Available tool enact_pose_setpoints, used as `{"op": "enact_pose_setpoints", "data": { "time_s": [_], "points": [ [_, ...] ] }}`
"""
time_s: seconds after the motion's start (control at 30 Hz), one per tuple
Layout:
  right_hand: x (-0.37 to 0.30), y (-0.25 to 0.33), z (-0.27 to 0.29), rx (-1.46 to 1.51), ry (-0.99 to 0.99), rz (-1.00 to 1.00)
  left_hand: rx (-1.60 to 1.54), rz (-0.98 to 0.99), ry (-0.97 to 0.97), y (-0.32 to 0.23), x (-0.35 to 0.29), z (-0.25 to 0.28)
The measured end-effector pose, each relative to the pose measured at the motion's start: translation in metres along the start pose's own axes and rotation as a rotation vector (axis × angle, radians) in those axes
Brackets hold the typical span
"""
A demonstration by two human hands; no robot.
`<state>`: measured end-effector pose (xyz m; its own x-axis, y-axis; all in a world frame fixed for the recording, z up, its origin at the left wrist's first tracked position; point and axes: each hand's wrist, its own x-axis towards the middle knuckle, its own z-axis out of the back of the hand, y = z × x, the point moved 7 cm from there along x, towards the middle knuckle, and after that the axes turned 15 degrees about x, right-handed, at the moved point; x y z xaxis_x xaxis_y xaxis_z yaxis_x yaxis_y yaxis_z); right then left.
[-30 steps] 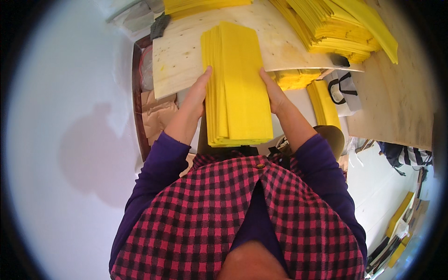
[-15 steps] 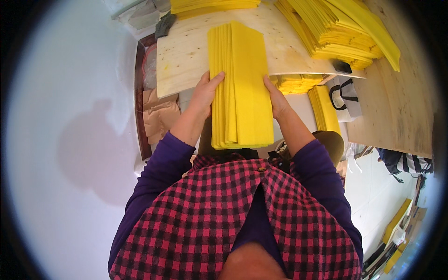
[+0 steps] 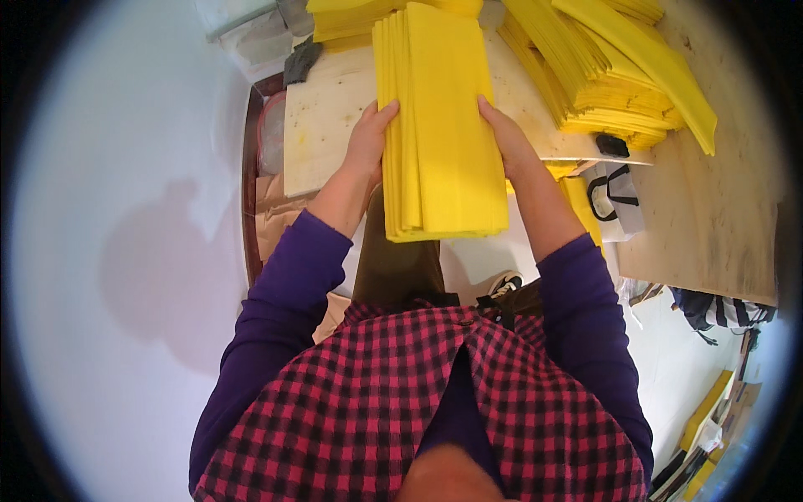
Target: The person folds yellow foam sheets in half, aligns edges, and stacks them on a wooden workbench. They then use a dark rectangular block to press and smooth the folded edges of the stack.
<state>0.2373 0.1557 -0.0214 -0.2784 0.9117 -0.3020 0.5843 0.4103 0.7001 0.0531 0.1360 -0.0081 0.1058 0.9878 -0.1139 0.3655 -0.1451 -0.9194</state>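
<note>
Between my two hands is a thick stack of folded yellow cloth, felt-like, its layered folds showing along the left side. My left hand grips its left edge, thumb on top and the fingers mostly hidden beneath. On the opposite edge, my right hand is closed round the side in the same way. The stack is held in front of the wooden table, its far end overlapping the tabletop in view and its near end over my legs.
More yellow cloth lies at the table's back, with a large uneven pile at right. Nearby are a small black object, dark grey cloth, a white bag with black handles, brown paper and a wooden panel.
Both hands have moved the yellow stack a little away from my body, toward the table. My legs and a shoe show more below it. The grip is unchanged.
</note>
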Motion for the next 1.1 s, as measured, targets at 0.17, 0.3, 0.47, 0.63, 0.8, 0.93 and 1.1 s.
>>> {"op": "enact_pose_setpoints", "data": {
  "time_s": [0.17,0.3,0.47,0.63,0.8,0.93,1.1],
  "points": [
    [0.04,0.034,-0.016,-0.061,0.086,0.057,-0.121,-0.052,0.067,-0.004,0.05,0.005],
    [0.071,0.036,-0.011,-0.125,0.045,0.033,-0.216,-0.009,0.041,0.015,0.079,0.017],
    [0.09,0.01,0.011,-0.192,-0.041,-0.082,0.126,-0.015,-0.212,0.042,0.084,0.043],
    [0.082,0.0,0.026,-0.137,-0.049,-0.021,0.201,-0.05,-0.19,0.044,0.069,0.043],
    [0.077,0.005,0.033,-0.13,-0.008,0.054,0.321,-0.07,-0.229,0.037,0.06,0.031],
    [0.091,0.016,0.041,-0.229,-0.005,0.128,0.571,-0.219,-0.186,0.027,0.068,0.028],
    [0.103,0.006,0.023,-0.255,0.155,0.129,0.913,-0.348,-0.134,0.028,0.077,0.023]
  ]
}}
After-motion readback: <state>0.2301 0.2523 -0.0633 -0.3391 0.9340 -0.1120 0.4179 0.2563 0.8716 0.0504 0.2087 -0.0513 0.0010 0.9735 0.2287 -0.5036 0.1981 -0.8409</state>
